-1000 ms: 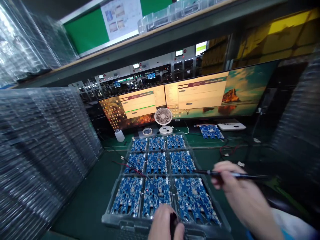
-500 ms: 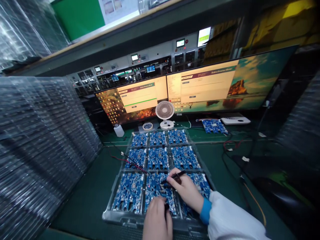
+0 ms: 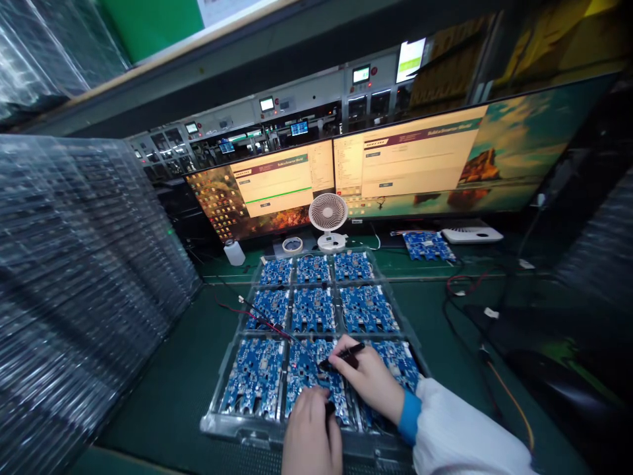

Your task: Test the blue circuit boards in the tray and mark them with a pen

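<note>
A clear plastic tray [image 3: 215, 422] holds several blue circuit boards in rows of compartments. My right hand [image 3: 368, 377] pinches a slim black pen-like tool [image 3: 352, 351], its tip down at the front-middle circuit board [image 3: 305, 359]. A small red light glows on that board. My left hand [image 3: 311, 432] is closed at the board's near edge, with a bit of something black showing between thumb and fingers; the rest is hidden. A red and black wire pair [image 3: 267, 322] runs over the left boards to the front-middle one.
Stacked clear trays [image 3: 89, 277] stand at the left. Behind the tray are a small white fan [image 3: 328, 212], a tape roll [image 3: 292, 245], a white bottle [image 3: 234, 253] and two monitors [image 3: 415, 155]. Another blue board [image 3: 428, 246] and loose cables [image 3: 448, 310] lie at the right.
The camera view has shifted slightly. The tool in my right hand leans a little differently over the same board. My left hand stays in place.
</note>
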Motion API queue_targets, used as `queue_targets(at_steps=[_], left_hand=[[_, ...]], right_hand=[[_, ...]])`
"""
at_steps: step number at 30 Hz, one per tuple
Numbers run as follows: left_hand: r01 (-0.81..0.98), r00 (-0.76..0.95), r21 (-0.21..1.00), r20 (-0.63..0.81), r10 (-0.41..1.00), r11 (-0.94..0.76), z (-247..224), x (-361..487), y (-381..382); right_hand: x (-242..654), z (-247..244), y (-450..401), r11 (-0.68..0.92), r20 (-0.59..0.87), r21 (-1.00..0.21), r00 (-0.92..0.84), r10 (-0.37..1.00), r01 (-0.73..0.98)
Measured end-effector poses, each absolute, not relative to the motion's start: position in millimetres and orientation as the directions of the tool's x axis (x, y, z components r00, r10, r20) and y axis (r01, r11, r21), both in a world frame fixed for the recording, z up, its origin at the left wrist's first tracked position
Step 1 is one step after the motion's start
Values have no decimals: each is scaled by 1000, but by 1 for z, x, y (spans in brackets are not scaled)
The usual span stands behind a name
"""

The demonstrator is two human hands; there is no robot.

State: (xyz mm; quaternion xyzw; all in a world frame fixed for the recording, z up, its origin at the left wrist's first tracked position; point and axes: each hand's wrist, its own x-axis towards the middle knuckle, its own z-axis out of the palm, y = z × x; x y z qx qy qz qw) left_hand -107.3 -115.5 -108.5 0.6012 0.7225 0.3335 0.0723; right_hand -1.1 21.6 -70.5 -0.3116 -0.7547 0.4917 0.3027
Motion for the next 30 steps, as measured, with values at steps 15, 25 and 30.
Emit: queue_targets(at_steps=[15,25,30], left_hand=[[627,-342,753,37,939,199,-76,-108,-114],[538,-382,800,-50,923,267,-57,-119,-104],[542,-151,835,-16,988,97,-42,-105,-108]], right_hand=[[3,-64,20,201,120,-975,-537,835,95],[36,-17,-1,81,108,-994,-554,826,-73],[45,-17,-12,89,120,-993,-604,788,-80]])
